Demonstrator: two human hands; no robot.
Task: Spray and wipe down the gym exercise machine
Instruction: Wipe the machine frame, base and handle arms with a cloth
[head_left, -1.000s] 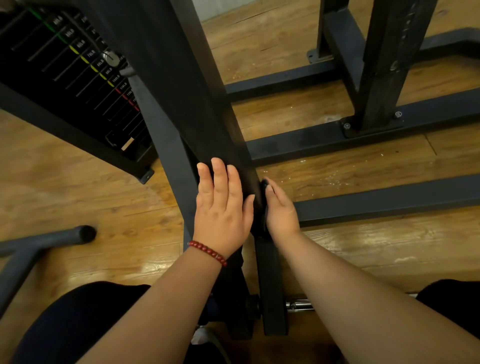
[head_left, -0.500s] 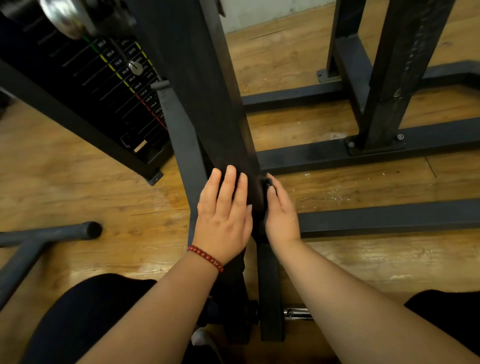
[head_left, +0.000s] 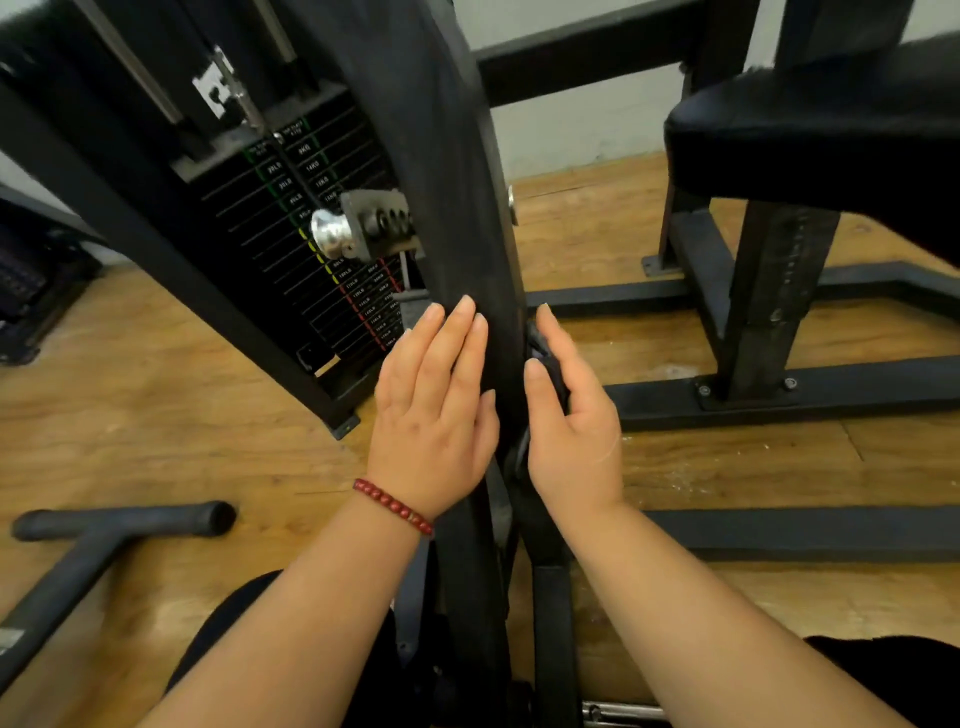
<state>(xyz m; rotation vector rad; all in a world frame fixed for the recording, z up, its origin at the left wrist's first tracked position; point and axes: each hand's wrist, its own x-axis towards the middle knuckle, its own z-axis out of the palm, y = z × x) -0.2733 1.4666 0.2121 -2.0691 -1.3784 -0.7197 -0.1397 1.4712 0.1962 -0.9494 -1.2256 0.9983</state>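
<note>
Post (head_left: 441, 156), black and upright, runs through mid-frame from 12 o'clock down to 6 o'clock.

Left hand (head_left: 434, 410): open and flat, palm down on the near face of the post, fingers together and pointing to 12 o'clock. It holds nothing. A red bead bracelet (head_left: 392, 506) is on the wrist.

Right hand (head_left: 574, 421): at 3 o'clock of the left hand, just across the post, laid against the post's right edge. It grips a dark cloth (head_left: 543, 353), with the thumb lying over the fabric and the fingers extended behind it. The cloth is bunched between hand and post and touches the post's right side. Most of it is hidden by the palm.

Weight stack (head_left: 322, 249): at 10 o'clock of the hands, behind the post. It has numbered plates with green, yellow and red marks; the small print is not legible. A silver knob (head_left: 330, 234) juts from a bracket on the post's left side, above the left hand.

Seat pad (head_left: 831, 130): black, at 2 o'clock, on its own upright.

Base rails (head_left: 805, 532): dark bars lying on the wooden floor (head_left: 130, 415), from 3 to 4 o'clock.

Handle (head_left: 119, 522): grey tube at 8 o'clock, low over the floor.
</note>
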